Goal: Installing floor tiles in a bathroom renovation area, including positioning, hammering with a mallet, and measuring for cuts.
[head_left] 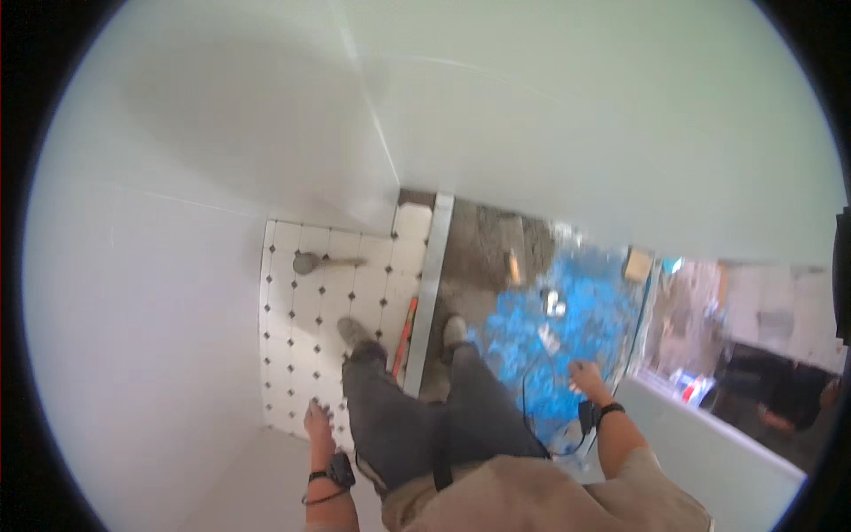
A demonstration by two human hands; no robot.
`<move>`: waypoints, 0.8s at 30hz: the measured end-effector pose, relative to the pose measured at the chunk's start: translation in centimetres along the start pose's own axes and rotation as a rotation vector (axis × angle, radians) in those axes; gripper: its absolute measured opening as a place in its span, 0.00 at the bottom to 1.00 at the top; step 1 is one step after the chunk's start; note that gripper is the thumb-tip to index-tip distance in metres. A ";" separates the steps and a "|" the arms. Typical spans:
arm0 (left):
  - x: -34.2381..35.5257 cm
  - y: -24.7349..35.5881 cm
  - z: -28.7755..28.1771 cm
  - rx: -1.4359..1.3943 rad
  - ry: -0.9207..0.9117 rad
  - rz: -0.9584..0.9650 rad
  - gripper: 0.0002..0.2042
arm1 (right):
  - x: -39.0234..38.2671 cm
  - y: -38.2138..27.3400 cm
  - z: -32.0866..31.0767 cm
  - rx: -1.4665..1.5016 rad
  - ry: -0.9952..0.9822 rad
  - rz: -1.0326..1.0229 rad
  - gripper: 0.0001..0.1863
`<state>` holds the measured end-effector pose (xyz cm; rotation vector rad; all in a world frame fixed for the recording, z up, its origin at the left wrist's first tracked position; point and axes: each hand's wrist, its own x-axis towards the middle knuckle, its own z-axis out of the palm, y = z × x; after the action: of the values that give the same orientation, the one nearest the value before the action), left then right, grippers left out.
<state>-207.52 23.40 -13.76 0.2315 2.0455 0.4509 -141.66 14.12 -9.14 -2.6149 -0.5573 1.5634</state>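
Observation:
My left hand point(316, 420) hangs over the white tiled floor point(301, 341) with small dark diamonds, fingers loosely apart and holding nothing I can make out. My right hand point(585, 378) is open above a patchy blue floor coating point(576, 319), near a dangling dark cable point(525, 401). Between my feet a red level point(405, 337) lies beside a pale straight strip point(434, 257) along the tile edge. A rubber mallet point(306, 262) lies on the tiles. A trowel-like tool point(514, 264) with an orange handle rests on the grey mortar area point(479, 230).
White walls point(160, 337) enclose me on the left and ahead. A tan block point(636, 264) sits at the far right corner of the blue area. Beyond a white ledge point(709, 434) at right, another person point(793, 399) in dark clothing is partly visible near assorted items point(691, 386).

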 end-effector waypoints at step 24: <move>-17.2 16.2 42.1 1.005 -0.503 0.476 0.08 | -18.6 25.4 14.2 1.096 0.322 0.877 0.19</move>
<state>-162.76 41.46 -12.06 1.3052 1.5390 -0.3785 -154.60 -17.70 -5.96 -2.0817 1.2440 0.9568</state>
